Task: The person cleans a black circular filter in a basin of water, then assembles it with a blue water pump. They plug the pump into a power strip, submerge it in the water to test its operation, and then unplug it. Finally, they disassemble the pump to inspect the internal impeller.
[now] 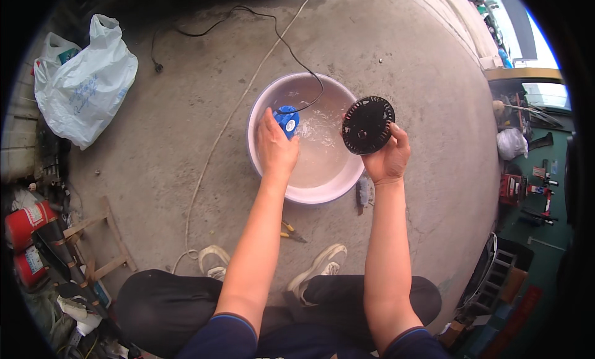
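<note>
A pale pink basin (255, 149) of water stands on the floor in front of me. Inside its left part, my left hand (277, 149) grips a blue pump (287, 121) that has a white round label and a black cable (321, 89) running out over the far rim. Over the basin's right rim, my right hand (388, 157) holds up a round black slotted cover (368, 124) by its edge, fingers behind it. The cover is apart from the pump.
A brush (361, 195) lies against the basin's near right side, and yellow-handled pliers (292, 233) lie between my shoes. A pale cord (214, 145) crosses the floor. White plastic bag (87, 86), red fire extinguishers (28, 226) and wooden frame (105, 235) stand left; tools (545, 191) right.
</note>
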Tool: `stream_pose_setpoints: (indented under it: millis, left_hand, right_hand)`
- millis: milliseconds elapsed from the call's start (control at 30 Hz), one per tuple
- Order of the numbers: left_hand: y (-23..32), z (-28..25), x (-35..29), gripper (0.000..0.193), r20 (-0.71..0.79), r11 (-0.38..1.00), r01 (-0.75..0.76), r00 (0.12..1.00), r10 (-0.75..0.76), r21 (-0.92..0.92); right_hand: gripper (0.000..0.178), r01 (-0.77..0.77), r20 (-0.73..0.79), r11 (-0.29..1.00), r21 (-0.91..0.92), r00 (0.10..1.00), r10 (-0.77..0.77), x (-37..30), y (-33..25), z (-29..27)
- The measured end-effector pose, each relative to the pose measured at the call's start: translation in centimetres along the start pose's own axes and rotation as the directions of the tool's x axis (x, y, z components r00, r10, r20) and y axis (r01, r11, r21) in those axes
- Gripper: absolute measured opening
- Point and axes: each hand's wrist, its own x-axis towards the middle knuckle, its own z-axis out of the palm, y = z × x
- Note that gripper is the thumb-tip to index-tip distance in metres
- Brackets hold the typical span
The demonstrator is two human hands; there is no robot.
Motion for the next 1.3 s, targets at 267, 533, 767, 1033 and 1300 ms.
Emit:
stream_pose_setpoints:
  millis: [267, 533, 767, 1033, 1300]
  left_hand:
    - [0.3, -0.3, 0.6, 0.078, 0.026, 0.990, 0.087, 0.996, -0.084, -0.108]
    - [0.9, -0.3, 0.1, 0.072, -0.048, 0.860, 0.047, 0.995, -0.083, -0.509]
    - [1.7, -1.7, 0.7, 0.075, 0.470, 0.014, 0.478, 0.868, -0.160, -0.878]
    - [5.5, -2.1, -0.3, 0.073, 0.588, -0.358, 0.535, 0.808, -0.047, -0.765]
    - [6.3, -2.5, -0.8, 0.070, 0.598, -0.399, 0.540, 0.801, -0.027, -0.741]
  right_hand:
    - [0.076, 0.003, 0.051, 0.996, 0.093, 0.999, -0.008, -0.9, 2.1, 2.1]
    - [0.082, 0.060, -0.061, 0.909, -0.413, 0.994, -0.093, -1.1, -0.5, 4.0]
    - [0.105, 0.170, 0.045, 0.216, -0.962, 0.871, -0.488, -2.9, -4.4, 9.9]
    - [0.101, -0.026, 0.229, -0.592, -0.805, 0.908, -0.352, -0.8, -1.2, 5.9]
    - [0.101, 0.029, -0.139, 0.536, -0.844, 0.953, -0.269, -1.9, 2.2, 5.7]
